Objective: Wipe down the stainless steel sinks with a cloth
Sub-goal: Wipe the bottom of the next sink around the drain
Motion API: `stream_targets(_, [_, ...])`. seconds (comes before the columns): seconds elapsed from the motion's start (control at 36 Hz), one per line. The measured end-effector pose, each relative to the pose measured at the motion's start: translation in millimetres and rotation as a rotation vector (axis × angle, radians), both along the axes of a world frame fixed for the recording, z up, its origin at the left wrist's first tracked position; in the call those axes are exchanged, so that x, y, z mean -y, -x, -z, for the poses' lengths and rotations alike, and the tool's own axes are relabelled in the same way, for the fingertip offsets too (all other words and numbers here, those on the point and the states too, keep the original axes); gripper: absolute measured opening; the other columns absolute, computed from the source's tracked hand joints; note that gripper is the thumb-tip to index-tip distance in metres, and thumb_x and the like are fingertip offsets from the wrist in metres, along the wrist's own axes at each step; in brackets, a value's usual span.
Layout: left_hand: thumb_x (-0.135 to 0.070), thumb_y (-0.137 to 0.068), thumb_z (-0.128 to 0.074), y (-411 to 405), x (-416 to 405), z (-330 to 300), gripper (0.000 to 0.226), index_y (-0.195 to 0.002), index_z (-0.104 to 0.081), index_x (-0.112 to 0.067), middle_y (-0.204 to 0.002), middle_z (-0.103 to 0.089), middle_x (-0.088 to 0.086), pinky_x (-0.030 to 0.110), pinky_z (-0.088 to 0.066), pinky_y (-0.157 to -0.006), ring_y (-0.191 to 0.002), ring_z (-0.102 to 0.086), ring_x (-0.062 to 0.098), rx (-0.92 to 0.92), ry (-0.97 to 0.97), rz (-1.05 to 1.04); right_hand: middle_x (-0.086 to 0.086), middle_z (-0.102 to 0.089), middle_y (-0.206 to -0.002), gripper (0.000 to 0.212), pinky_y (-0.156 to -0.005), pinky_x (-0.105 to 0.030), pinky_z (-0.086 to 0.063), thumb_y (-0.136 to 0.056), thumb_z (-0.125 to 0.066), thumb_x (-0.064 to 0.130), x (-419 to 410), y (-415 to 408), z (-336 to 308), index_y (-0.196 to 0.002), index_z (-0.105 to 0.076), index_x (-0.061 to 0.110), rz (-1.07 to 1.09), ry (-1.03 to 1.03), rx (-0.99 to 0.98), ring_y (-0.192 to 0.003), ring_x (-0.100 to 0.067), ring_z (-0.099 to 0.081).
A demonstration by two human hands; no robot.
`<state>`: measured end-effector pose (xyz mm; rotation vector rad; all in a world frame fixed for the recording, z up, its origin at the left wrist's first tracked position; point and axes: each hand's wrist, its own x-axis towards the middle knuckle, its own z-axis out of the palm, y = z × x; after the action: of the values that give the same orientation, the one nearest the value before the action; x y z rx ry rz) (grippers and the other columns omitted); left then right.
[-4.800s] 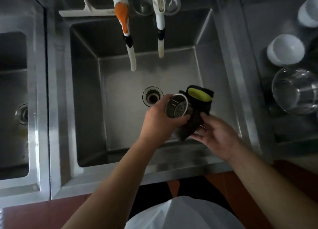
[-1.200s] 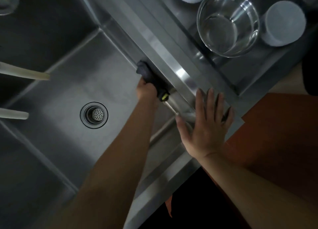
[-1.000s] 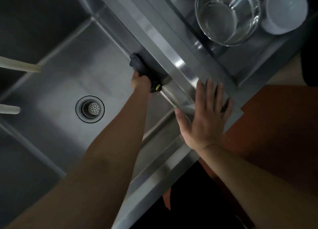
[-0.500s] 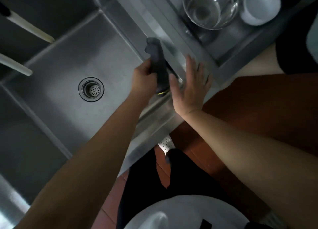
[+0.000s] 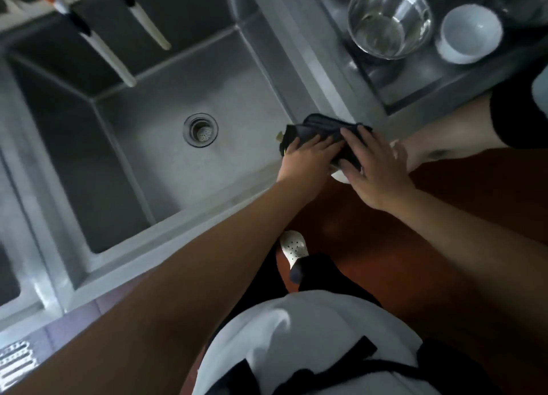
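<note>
Head view: left hand (image 5: pixel 308 154) flat on dark cloth (image 5: pixel 323 129), right hand (image 5: pixel 372 163) beside it, fingers straight, pressing cloth onto sink (image 5: pixel 166 169) corner rim.

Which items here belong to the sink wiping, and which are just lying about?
In use: dark folded cloth, left hand, right hand, stainless steel sink basin.
Lying about: shiny metal bowl, white ceramic bowl, hanging white-handled brushes.

The cloth (image 5: pixel 324 130) lay on the sink's (image 5: pixel 166 234) front right corner, under both hands; the drain (image 5: pixel 201 130) sat left of it, bowls (image 5: pixel 390 21) behind right
</note>
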<state>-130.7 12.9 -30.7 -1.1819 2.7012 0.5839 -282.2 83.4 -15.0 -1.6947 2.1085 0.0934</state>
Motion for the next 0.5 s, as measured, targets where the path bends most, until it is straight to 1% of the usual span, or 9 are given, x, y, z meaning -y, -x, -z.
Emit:
stream_targets(0.06, [-0.04, -0.1, -0.045, -24.8, -11.1, 1.5, 0.06, -0.155, -0.024, -0.035, -0.161, -0.027, -0.011, 0.044, -0.015, -0.123, -0.15, -0.021, 0.012, 0.001, 0.002, -0.046, 0.003, -0.013, -0.166, 0.062, -0.117, -0.061, -0.006, -0.099, -0.024, 0.06, 15.5, -8.0, -3.0, -0.155, -0.022, 0.035, -0.133, 0.014, -0.07, -0.153, -0.028, -0.001])
stream_targets(0.14, [-0.038, -0.096, -0.039, -70.1, -35.8, 6.2, 0.067, -0.157, -0.015, -0.028, -0.165, -0.018, -0.007, 0.047, -0.009, -0.124, -0.152, -0.012, 0.015, 0.032, 0.039, -0.093, 0.003, -0.017, -0.166, 0.06, -0.119, -0.056, -0.002, -0.101, -0.022, 0.058, 40.7, -30.0, -4.4, -0.153, -0.031, 0.031, -0.27, -0.008, 0.003, -0.153, -0.024, -0.003])
stream_targets(0.22, [-0.042, -0.092, -0.046, -114.7, -61.8, 10.5, 0.079, -0.158, -0.006, -0.026, -0.166, -0.009, -0.005, 0.047, -0.006, -0.124, -0.153, -0.006, 0.017, 0.05, 0.049, -0.177, -0.004, -0.026, -0.163, 0.057, -0.119, -0.052, -0.011, -0.103, -0.029, 0.051, 51.2, -68.1, -2.7, -0.153, -0.033, 0.024, -0.427, 0.018, 0.121, -0.151, -0.028, -0.016])
stream_targets(0.28, [-0.043, -0.089, -0.051, -142.0, -72.5, 11.8, 0.086, -0.159, -0.005, -0.025, -0.167, -0.004, -0.004, 0.048, -0.005, -0.124, -0.154, -0.001, 0.017, 0.086, 0.028, -0.221, -0.007, -0.032, -0.16, 0.066, -0.119, -0.051, -0.017, -0.097, -0.025, 0.058, 46.2, -100.1, -2.0, -0.153, -0.035, 0.024, -0.532, 0.006, 0.231, -0.149, -0.032, -0.021])
stream_targets(0.31, [-0.044, -0.088, -0.052, -154.4, -75.1, 11.6, 0.087, -0.159, -0.003, -0.024, -0.167, -0.001, -0.003, 0.048, -0.004, -0.124, -0.154, 0.003, 0.017, 0.108, 0.008, -0.233, -0.006, -0.029, -0.162, 0.073, -0.12, -0.052, -0.014, -0.092, -0.019, 0.065, 40.9, -116.1, -0.5, -0.154, -0.031, 0.028, -0.582, -0.016, 0.247, -0.151, -0.033, -0.016])
stream_targets(0.36, [-0.046, -0.089, -0.05, -179.2, -78.6, 9.3, 0.088, -0.158, 0.001, -0.026, -0.167, 0.004, -0.003, 0.047, -0.001, -0.124, -0.153, 0.009, 0.016, 0.154, -0.038, -0.251, -0.001, -0.02, -0.165, 0.081, -0.12, -0.056, -0.001, -0.086, -0.009, 0.076, 32.6, -145.0, 4.3, -0.156, -0.023, 0.035, -0.679, -0.014, 0.165, -0.153, -0.029, 0.002])
stream_targets(0.39, [-0.047, -0.09, -0.05, -191.8, -80.0, 7.8, 0.088, -0.158, 0.002, -0.027, -0.167, 0.007, -0.004, 0.046, 0.0, -0.124, -0.152, 0.012, 0.015, 0.182, -0.058, -0.252, 0.0, -0.019, -0.165, 0.083, -0.119, -0.058, 0.004, -0.086, -0.006, 0.078, 31.7, -157.8, 5.9, -0.155, -0.023, 0.035, -0.7, -0.001, 0.129, -0.154, -0.026, 0.006])
stream_targets(0.44, [-0.045, -0.09, -0.051, -218.3, -82.2, 3.7, 0.087, -0.159, 0.001, -0.031, -0.166, 0.011, -0.005, 0.044, 0.002, -0.125, -0.152, 0.014, 0.016, 0.228, -0.067, -0.22, 0.001, -0.019, -0.165, 0.087, -0.119, -0.058, 0.006, -0.085, -0.002, 0.079, 35.5, -181.4, 6.5, -0.155, -0.024, 0.034, -0.689, -0.021, 0.131, -0.154, -0.024, 0.008])
stream_targets(0.5, [-0.042, -0.09, -0.053, -244.1, -85.2, -2.4, 0.087, -0.159, -0.001, -0.033, -0.166, 0.013, -0.006, 0.041, 0.002, -0.125, -0.152, 0.013, 0.017, 0.25, -0.061, -0.171, 0.001, -0.018, -0.165, 0.09, -0.12, -0.053, 0.0, -0.082, -0.002, 0.079, 40.0, -202.3, 8.5, -0.156, -0.022, 0.031, -0.682, -0.067, 0.176, -0.154, -0.024, 0.001])
